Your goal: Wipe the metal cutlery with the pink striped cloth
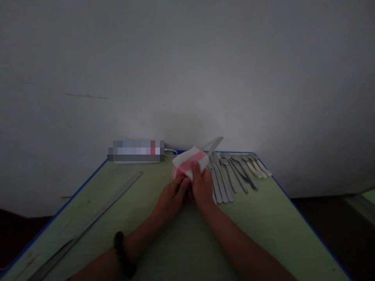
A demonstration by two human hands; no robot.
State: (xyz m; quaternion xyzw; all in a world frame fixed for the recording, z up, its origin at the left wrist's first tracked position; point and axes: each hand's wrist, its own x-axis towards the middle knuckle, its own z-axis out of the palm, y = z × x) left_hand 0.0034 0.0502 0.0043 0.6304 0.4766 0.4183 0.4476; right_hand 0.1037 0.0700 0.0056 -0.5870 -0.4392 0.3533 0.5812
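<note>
Both my hands meet at the middle of the green table (181, 242). My right hand (202, 186) is closed round a red-and-white cloth (189, 162) that wraps a table knife (215, 145), whose blade sticks up and to the right out of the cloth. My left hand (173, 197) is closed just below the cloth, apparently on the knife's handle end, which is hidden. A dark bead bracelet (123, 253) sits on my left wrist.
A row of several knives, spoons and white-handled pieces (237, 171) lies right of my hands. A long metal strip (99, 212) lies diagonally at the left. A blurred box (136, 151) stands at the far edge against a grey wall. The table has a blue rim.
</note>
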